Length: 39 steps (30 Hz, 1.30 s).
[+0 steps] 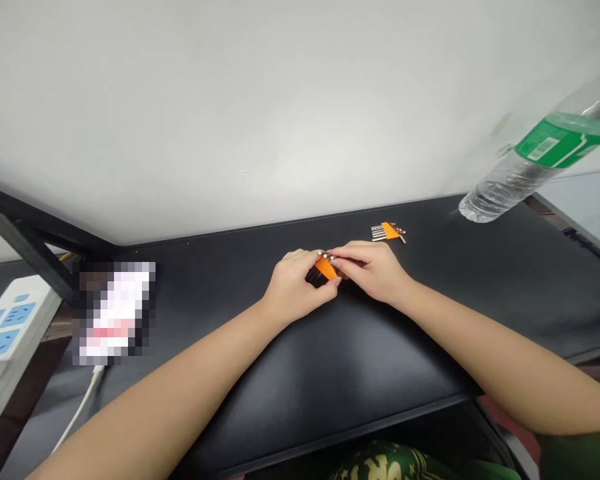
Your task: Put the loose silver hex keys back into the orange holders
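Observation:
My left hand (297, 283) is closed around an orange holder (326, 267) of what look like hex keys, its thumb at the holder's lower corner and its fingertips along the top. Dark rods show beneath the left fingers, and a few small pale rod ends stick out at the top edge. From the right, my right hand (370, 268) pinches at those ends, thumb and fingers together; what lies between its fingertips is partly hidden. Just beyond the right hand, a second orange hex key holder (391, 231) lies on the black table (300, 373), with several silver rods fanned to its left.
A tilted-looking clear water bottle (535, 157) with a green label stands at the right rear. On the left lie a blurred-out phone (115, 310) with a white cable (83, 403) and a white power strip (15, 333). Behind the table rises a pale wall (260, 113).

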Each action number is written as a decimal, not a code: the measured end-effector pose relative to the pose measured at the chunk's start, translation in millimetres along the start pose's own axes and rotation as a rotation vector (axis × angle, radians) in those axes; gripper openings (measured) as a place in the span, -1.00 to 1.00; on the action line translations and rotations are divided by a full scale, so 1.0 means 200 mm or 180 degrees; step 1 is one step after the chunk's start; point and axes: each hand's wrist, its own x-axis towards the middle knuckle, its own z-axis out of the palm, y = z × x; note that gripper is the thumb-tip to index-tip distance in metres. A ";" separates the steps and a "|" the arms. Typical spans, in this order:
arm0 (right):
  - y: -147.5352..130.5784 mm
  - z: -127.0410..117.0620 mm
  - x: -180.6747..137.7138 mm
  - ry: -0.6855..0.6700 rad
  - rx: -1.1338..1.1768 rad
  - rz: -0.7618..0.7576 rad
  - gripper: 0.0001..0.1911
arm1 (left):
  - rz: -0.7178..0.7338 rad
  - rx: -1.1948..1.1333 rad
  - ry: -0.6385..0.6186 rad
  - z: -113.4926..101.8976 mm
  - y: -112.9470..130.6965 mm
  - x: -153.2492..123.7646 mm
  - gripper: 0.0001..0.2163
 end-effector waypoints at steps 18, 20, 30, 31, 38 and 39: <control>-0.02 -0.09 0.01 -0.0781 -0.1507 -0.0816 -0.78 | 0.0167 0.0235 -0.0075 0.00 -0.01 -0.01 -0.77; -0.02 -0.08 0.01 -0.0799 -0.1647 -0.0812 -0.79 | 0.0219 0.0291 -0.0095 0.00 -0.01 -0.01 -0.78; -0.07 -0.03 -0.02 -0.1080 -0.2640 -0.0704 -0.77 | 0.0362 0.0516 -0.0276 0.00 -0.01 -0.01 -0.79; -0.08 -0.03 -0.02 -0.1115 -0.2668 -0.0654 -0.78 | 0.0367 0.0535 -0.0301 0.00 -0.01 -0.01 -0.79; -0.05 -0.23 0.02 -0.1232 -0.2454 -0.0319 -0.81 | 0.0233 0.0427 -0.0141 0.01 -0.03 -0.02 -0.65; -0.04 -0.28 0.02 -0.1331 -0.2367 -0.0243 -0.83 | 0.0204 0.0415 -0.0117 0.02 -0.04 -0.02 -0.64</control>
